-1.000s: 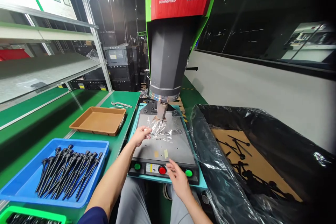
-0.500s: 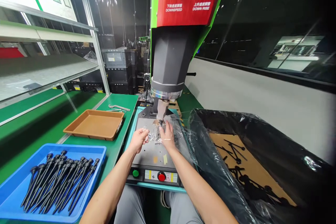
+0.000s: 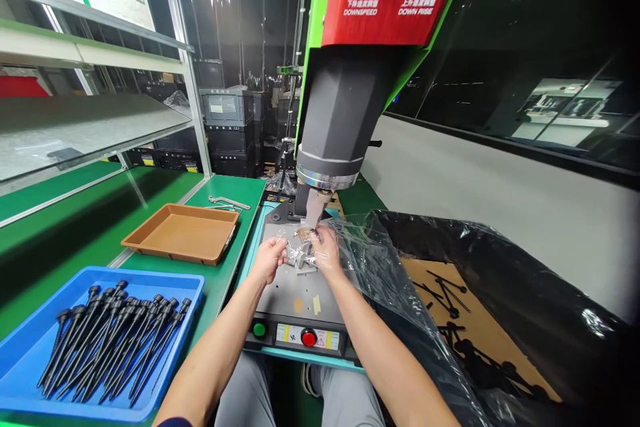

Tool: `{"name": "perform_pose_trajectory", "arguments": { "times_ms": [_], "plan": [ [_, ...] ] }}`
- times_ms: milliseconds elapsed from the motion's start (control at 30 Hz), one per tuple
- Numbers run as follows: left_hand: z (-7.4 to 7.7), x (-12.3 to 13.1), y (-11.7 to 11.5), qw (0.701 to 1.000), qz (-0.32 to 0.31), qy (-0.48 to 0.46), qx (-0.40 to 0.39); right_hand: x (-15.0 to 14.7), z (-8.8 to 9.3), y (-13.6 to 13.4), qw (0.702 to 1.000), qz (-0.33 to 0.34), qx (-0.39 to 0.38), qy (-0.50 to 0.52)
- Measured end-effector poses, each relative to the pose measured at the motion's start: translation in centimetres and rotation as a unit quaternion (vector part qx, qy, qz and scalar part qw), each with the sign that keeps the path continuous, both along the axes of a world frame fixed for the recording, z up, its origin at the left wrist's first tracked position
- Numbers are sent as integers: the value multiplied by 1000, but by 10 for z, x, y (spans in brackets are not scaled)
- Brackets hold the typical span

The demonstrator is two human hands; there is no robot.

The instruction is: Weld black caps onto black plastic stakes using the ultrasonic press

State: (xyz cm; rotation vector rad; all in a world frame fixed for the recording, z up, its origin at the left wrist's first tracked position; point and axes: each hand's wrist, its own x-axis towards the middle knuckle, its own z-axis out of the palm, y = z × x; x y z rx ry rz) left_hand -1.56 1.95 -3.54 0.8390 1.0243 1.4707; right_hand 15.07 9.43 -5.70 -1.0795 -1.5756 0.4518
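Observation:
My left hand (image 3: 271, 260) pinches the edge of a clear plastic film (image 3: 295, 248) over the left part of the grey machine plate (image 3: 283, 303). Just right of it, my right hand (image 3: 327, 251) closes its thumb and fingers around the dark end of a black part (image 3: 315, 233), directly below the pale metal horn (image 3: 316, 205) of a press-like machine. The film lies partly over my right hand, and the fingers hide most of the part. Between the hands a small grey metal fixture (image 3: 303, 260) shows through the film.
On the left, a blue tray (image 3: 196, 307) holds several black, thin-stemmed parts with thick heads. Behind it are a brown tray (image 3: 177, 230) and a wrench (image 3: 230, 203). Green (image 3: 259, 329) and red buttons (image 3: 309, 337) face me. A plastic-lined box (image 3: 425, 340) with black parts stands right.
My right hand has gone from open beside the black part to closed around its end. My left hand still pinches the film. The view has shifted slightly, moving the machine head rightward.

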Motion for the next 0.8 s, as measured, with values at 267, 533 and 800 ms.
{"name": "perform_pose_trajectory", "arguments": {
  "times_ms": [267,533,800],
  "plan": [
    [-15,-9,-6,999,34,31,-29,8,-58,-139,968,87,-180,151],
    [-26,-25,-50,962,209,162,-61,26,-42,-185,981,129,-107,96],
    [7,25,-147,978,20,196,62,22,-21,-196,989,122,-55,61]
  ]
}}
